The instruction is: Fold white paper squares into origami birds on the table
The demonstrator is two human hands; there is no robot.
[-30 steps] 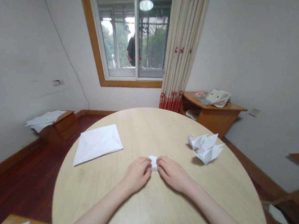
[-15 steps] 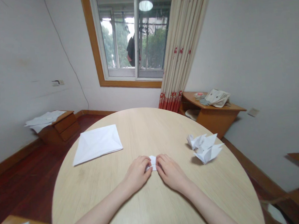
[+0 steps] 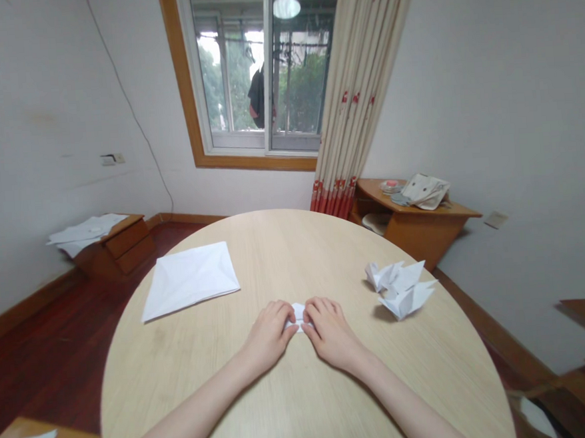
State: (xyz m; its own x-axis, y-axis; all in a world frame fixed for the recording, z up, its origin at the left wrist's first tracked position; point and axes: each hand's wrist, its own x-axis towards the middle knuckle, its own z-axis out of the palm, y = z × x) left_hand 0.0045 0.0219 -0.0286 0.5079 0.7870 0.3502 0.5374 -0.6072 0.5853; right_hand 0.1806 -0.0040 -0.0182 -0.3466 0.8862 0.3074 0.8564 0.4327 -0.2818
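A small piece of folded white paper (image 3: 299, 311) lies at the middle of the round table (image 3: 304, 391), mostly covered by my fingers. My left hand (image 3: 271, 330) pinches its left side between thumb and fingers. On its right side, my right hand (image 3: 331, 328) grips it the same way, the two thumbs close together at the near edge. A strip of the paper shows between the hands, with a crease across it. To the right stand folded paper figures (image 3: 401, 288) with pointed tips. A stack of white paper sheets (image 3: 191, 279) rests at the left.
Beyond the table's right edge is a wooden corner cabinet (image 3: 413, 227) with a cloth bag (image 3: 427, 191) on it. A low drawer cabinet (image 3: 128, 244) stands at the far left, papers on top. A curtain (image 3: 356, 94) hangs by the window (image 3: 262, 67).
Both hands have shifted slightly on the paper, and the fingertips and thumbs have drawn closer together over it. The paper figures and the stack have stayed in place.
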